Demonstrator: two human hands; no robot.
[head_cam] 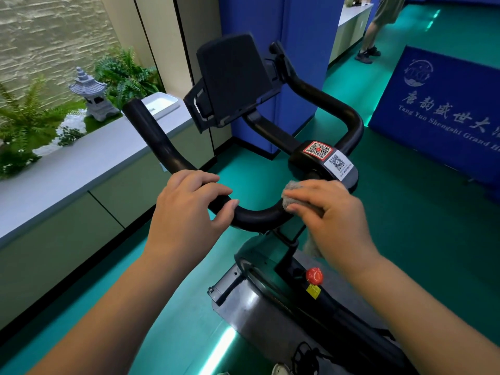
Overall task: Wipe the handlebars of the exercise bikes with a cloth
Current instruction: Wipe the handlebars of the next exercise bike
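Observation:
The black handlebar [259,216] of an exercise bike curves up on both sides in front of me. My left hand [186,209] grips its near left bend, fingers curled over the bar. My right hand [331,212] holds a grey cloth [293,189] wrapped on the bar's near right part, just below the centre clamp [322,161] with two QR stickers. A tail of the cloth hangs below my right hand. A black tablet holder [232,79] stands above the bar.
A red knob [313,276] sits on the bike frame below. A grey ledge [81,163] with plants and a stone lantern runs along the left. A blue pillar [297,50] stands behind, a blue banner [438,109] at right, and a person stands far back right.

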